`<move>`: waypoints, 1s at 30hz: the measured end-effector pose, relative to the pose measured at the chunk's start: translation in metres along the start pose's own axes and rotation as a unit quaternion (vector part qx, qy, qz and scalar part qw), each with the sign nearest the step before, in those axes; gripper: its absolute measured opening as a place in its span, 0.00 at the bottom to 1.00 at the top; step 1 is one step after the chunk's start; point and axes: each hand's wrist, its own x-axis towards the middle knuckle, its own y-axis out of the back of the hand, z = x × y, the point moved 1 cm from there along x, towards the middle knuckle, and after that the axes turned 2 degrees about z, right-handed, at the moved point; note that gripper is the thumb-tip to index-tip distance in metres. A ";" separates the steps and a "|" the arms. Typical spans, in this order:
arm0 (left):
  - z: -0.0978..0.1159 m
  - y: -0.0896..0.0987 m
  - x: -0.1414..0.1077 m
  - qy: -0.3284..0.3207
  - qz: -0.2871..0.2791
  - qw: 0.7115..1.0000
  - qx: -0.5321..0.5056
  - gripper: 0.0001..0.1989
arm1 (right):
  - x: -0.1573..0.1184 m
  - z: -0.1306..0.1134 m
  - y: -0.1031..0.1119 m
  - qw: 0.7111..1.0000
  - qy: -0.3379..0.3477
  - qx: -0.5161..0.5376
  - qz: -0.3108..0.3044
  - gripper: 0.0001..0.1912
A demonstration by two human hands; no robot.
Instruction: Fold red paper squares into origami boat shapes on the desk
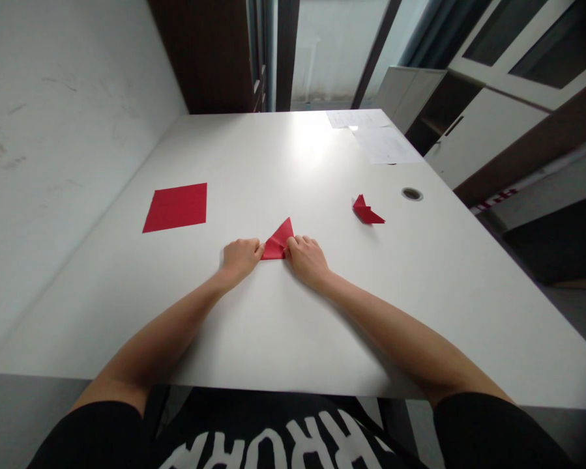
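- Left hand (241,258) and right hand (307,260) grip clamped on opposite corners of a folded red paper triangle (278,242), mid-near on the smooth white bench (297,339)
- Flat red paper square (176,207), far left
- Small creased red paper piece (367,212), far right

On our desk (253,163), a folded paper triangle (278,241) sits between our left hand (241,258) and right hand (306,260), with a paper square (175,207) to its left, a folded piece (367,212) to its right, and loose sheets (373,133) behind

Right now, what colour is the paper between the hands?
The paper is red, best in head view.
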 end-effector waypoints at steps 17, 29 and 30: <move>-0.001 0.001 0.000 -0.001 -0.011 1.000 -0.008 0.24 | -0.001 0.002 -0.004 0.999 -0.026 0.036 0.032 0.10; 0.001 0.005 -0.001 0.002 -0.022 1.000 0.003 0.24 | -0.007 0.012 0.003 0.996 -0.030 0.081 0.037 0.08; 0.001 0.005 -0.001 -0.001 -0.020 1.000 0.002 0.24 | -0.007 0.015 0.004 0.996 -0.030 0.084 0.031 0.07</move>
